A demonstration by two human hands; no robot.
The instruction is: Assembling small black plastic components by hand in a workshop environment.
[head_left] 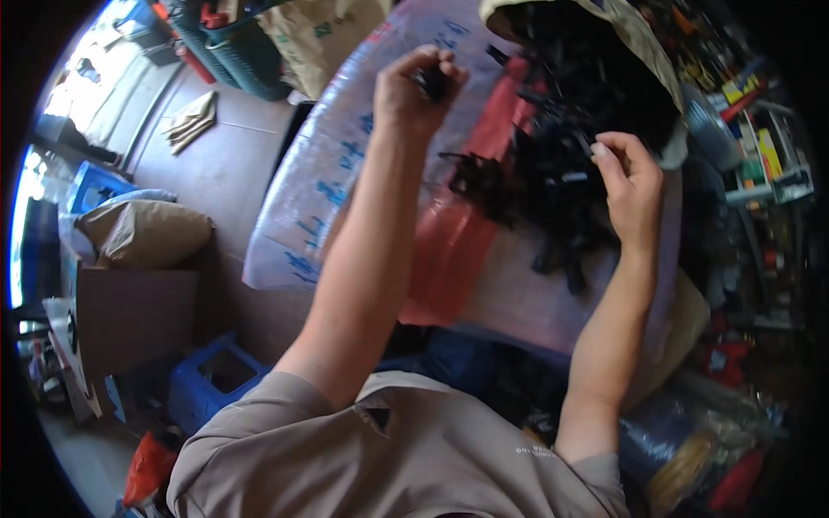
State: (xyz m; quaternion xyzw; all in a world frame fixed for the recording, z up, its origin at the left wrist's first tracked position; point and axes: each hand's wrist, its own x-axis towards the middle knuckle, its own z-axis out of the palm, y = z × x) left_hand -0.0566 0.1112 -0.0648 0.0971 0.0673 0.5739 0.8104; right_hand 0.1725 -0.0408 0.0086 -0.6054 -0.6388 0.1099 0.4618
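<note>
My left hand (406, 97) is raised over the far left of a woven plastic sheet (345, 173), fingers curled round small black pieces (430, 83) whose exact kind I cannot make out. To the right, my right hand (635, 181) pinches a small dark piece (590, 147) between thumb and fingertips, just above the heap. That heap of black parts (553, 186) spills from the mouth of a pale sack (669, 73) across the sheet's red stripe (449, 272). A smaller clump of black parts (479, 183) lies at the heap's left edge, between my hands.
At the left are a blue plastic stool (214, 380), a cardboard box (134, 315) and a full brown sack (155, 233). A green basket (246, 56) and a paper bag (324, 39) stand beyond. Cluttered goods (768, 181) line the right; clear plastic bags (682, 440) lie near right.
</note>
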